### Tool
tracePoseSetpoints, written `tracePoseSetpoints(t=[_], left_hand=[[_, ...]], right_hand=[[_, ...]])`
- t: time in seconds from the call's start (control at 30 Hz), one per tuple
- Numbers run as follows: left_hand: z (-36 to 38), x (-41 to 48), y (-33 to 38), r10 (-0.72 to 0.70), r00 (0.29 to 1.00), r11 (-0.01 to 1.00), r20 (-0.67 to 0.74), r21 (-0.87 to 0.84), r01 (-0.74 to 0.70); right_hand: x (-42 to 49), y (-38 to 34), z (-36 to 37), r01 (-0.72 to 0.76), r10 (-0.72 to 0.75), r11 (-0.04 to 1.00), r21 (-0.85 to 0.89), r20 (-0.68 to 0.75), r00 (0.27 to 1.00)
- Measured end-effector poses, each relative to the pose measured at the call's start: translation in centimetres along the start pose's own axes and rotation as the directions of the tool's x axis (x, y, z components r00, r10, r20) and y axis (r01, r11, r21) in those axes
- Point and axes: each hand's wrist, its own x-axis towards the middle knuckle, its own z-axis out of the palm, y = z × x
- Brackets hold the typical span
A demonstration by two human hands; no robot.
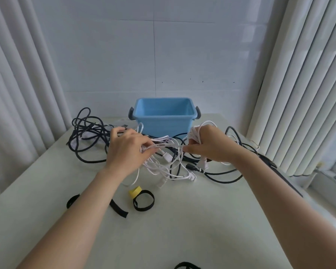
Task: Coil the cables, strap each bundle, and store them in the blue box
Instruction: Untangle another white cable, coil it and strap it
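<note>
White cable (164,164): loose tangle at frame centre, on the table (202,220). Right hand (209,146) fingers (192,148) curled round a bunch of its loops. Left hand (127,150) fingers (144,145) curled, holding several white strands. Blue box (164,121) just behind, upper centre. Black cables (89,136) heaped centre left. Yellow strap (135,191) and black loop strap (144,200) lie touching, lower centre.

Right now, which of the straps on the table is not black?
The yellow strap, a short rolled piece lying right beside the black ring strap. Every other strap in view is black.
</note>
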Motion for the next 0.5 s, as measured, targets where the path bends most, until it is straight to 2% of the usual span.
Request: tracePoseSetpoints(t=[0.1, 0.17, 0.3, 0.37, 0.4, 0.43, 0.5], left_hand=[[-0.3, 0.0, 0.0, -0.132, 0.987, 0.988, 0.089, 0.098, 0.123], [-0.3, -0.2, -0.1, -0.239, 0.954, 0.966, 0.181, 0.138, 0.216], [-0.2, -0.1, -0.7, -0.373, 0.865, 0.927, 0.334, 0.104, 0.36], [-0.2, -0.1, -1.0, -0.363, 0.848, 0.916, 0.387, -0.017, 0.401], [-0.3, 0.0, -1.0, -0.355, 0.85, 0.889, 0.388, -0.141, 0.436], [-0.5, 0.0, -1.1, -0.366, 0.859, 0.826, 0.358, -0.301, 0.478], [-1.2, 0.2, -1.0, -0.449, 0.861, 0.629, 0.237, -0.601, 0.494]], right_hand=[[0.3, -0.2, 0.1, 0.002, 0.002, 1.0, 0.029, -0.141, 0.99], [0.6, -0.1, 0.1, 0.001, 0.0, 1.0, 0.004, -0.267, 0.964], [0.8, 0.0, 0.3, -0.023, -0.005, 0.998, -0.062, -0.422, 0.907], [1.1, 0.1, 0.3, -0.053, 0.031, 0.998, -0.034, -0.473, 0.881], [1.3, 0.2, 0.2, -0.071, 0.064, 0.997, 0.004, -0.493, 0.868], [1.6, 0.2, 0.1, -0.088, 0.098, 0.995, 0.044, -0.506, 0.857], [2.1, 0.3, -0.1, -0.103, 0.136, 0.99, 0.092, -0.513, 0.848]])
